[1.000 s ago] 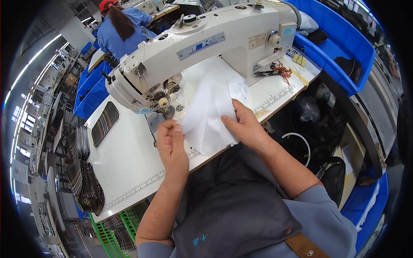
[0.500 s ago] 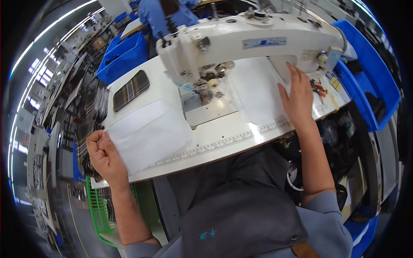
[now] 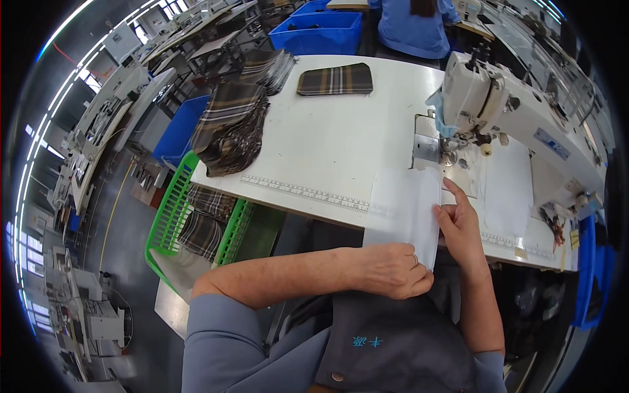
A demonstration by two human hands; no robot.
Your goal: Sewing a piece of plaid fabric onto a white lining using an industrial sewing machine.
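A white cloth piece (image 3: 403, 203) lies partly on the sewing table (image 3: 321, 131) and hangs over its front edge toward my lap. My left hand (image 3: 393, 270) reaches across my body, its fingers closed on the cloth's near end. At the cloth's right edge is my right hand (image 3: 460, 223), thumb over the edge and index finger stretched along it; its other fingers are curled. Just beyond the cloth stands the sewing machine (image 3: 475, 98), its needle area partly hidden. Another white sheet (image 3: 508, 190) lies under the machine arm.
A plaid fabric piece (image 3: 335, 79) lies toward the back. Plaid stacks (image 3: 229, 124) sit at the table's left end, above a green basket (image 3: 171, 209) holding more plaid. A ruler strip (image 3: 304, 191) runs along the front edge. Beyond are a blue bin (image 3: 316, 34) and a person (image 3: 414, 29).
My view has swung left. My left hand has moved from the table's left side across to the right with the white cloth, and my right hand has come off the other sheet to the cloth's edge.
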